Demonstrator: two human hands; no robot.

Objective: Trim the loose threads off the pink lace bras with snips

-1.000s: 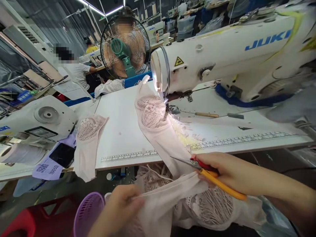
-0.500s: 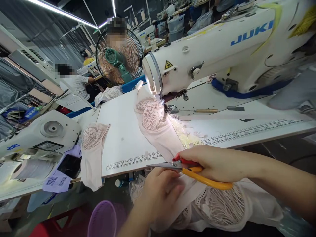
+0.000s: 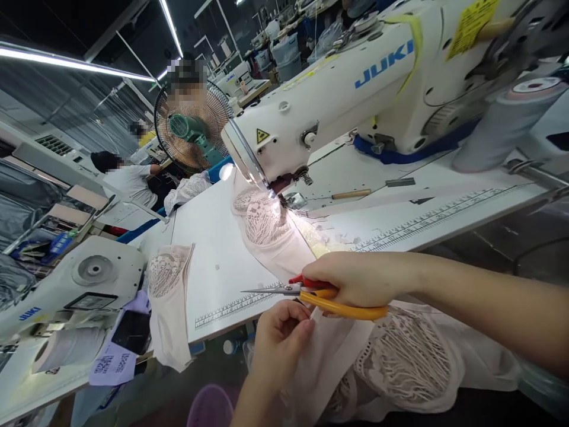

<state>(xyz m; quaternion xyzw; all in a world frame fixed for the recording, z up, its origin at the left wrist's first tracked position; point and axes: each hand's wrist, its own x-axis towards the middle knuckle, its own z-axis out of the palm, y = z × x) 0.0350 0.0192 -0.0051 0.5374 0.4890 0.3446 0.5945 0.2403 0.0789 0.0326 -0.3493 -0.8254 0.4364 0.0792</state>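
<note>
My right hand (image 3: 360,276) is wrapped round a pair of scissors (image 3: 342,305) with orange and red handles. Their blades point left over the table's front edge and look nearly closed. Just below the blades, my left hand (image 3: 280,338) pinches the edge of a pale pink bra (image 3: 326,347) between thumb and fingertips. Its lace cup (image 3: 404,356) hangs nearer to me, below my right forearm. Another lace bra piece (image 3: 267,225) lies under the needle area of the sewing machine (image 3: 284,136); whether the two join is hidden behind my right hand.
A separate lace bra piece (image 3: 171,302) hangs over the table edge at left. Beyond it are a second machine (image 3: 98,273), a thread cone (image 3: 66,350) and a dark phone (image 3: 131,332). A fan (image 3: 193,127) and co-workers are further back. A purple basket (image 3: 211,406) stands below.
My left hand has gone from loosely curled fingers to a pinch on the bra's edge. The scissors and right hand have shifted slightly left and up. The camera view has turned right.
</note>
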